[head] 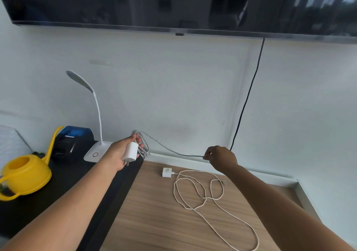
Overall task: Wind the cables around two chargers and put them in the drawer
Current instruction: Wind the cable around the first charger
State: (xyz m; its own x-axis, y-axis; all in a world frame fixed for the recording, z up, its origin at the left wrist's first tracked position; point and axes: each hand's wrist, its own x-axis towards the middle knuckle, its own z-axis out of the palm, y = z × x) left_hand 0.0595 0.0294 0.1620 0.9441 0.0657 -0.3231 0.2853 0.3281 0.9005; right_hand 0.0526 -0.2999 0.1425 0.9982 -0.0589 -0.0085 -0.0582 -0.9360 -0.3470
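The first charger [131,152], a small white block with its prongs pointing down, is held in the left hand [118,154] above the table edge. Its grey cable [183,154] is partly gathered in loops beside it, and the free part runs across to the right hand [220,156], which pinches it. The second charger [167,172], white and square, lies flat on the wooden table [154,221], and its white cable [205,198] is spread in loose loops.
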